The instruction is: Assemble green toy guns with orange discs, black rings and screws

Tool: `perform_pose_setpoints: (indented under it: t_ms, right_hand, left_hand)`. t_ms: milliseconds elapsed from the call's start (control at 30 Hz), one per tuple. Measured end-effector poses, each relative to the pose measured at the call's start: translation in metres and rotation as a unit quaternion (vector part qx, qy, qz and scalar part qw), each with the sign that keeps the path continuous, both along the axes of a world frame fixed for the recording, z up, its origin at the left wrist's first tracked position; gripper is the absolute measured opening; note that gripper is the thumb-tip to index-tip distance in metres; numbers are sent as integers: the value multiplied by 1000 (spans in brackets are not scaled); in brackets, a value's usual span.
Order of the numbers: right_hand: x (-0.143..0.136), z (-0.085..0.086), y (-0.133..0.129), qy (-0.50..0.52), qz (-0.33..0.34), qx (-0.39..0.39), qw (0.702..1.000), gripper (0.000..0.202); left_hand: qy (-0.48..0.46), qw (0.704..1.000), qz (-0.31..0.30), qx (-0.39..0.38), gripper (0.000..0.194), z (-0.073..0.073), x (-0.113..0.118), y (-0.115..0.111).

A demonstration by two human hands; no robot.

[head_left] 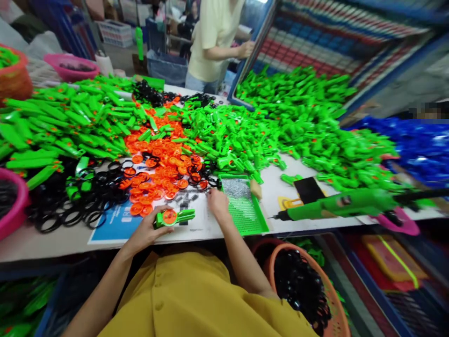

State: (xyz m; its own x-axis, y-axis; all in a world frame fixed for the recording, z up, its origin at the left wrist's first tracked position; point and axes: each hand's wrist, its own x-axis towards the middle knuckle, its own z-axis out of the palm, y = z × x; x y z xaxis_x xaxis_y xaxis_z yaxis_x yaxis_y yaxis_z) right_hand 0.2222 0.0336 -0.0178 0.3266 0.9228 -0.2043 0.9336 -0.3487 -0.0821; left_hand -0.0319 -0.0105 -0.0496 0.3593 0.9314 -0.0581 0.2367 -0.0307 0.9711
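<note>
My left hand (149, 232) holds a green plastic part (184, 216) with an orange disc (169, 216) on it, low over the front of the table. My right hand (218, 204) is at the left edge of a green tray (261, 213) of small metal pieces, beside black rings; its fingers are bent together and what they hold, if anything, is too small to make out. Orange discs (168, 161) lie heaped beyond both hands. Small dark pieces (189, 197) are scattered between the hands. Black rings (72, 216) lie at the left.
Green parts (56, 121) are piled left, with more (238, 135) at centre and right. A green electric screwdriver (336, 206) lies at the right. Past the table stands a person (210, 42), a hand on a tilted crate (242, 75). An orange basket (336, 285) sits below the table edge.
</note>
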Motion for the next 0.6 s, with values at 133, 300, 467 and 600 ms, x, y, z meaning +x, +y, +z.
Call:
perform_pose_setpoints:
  t_ms: [133,300,467,600]
  right_hand:
    - [-3,-2,-11,7,42,19,999,27]
    - [-10,-3,-23,37,73,33,996,30]
    - [-16,2,-43,89,102,52,989,31]
    - [-8,18,-77,149,138,152,967,27]
  left_hand:
    - [-14,1000,8,-4,55,-9,0,3]
    - [-10,1000,18,12,57,-16,1,5]
    - [-7,985,116,125,56,-21,-3,3]
    - [108,929,176,306,46,-20,-23,11]
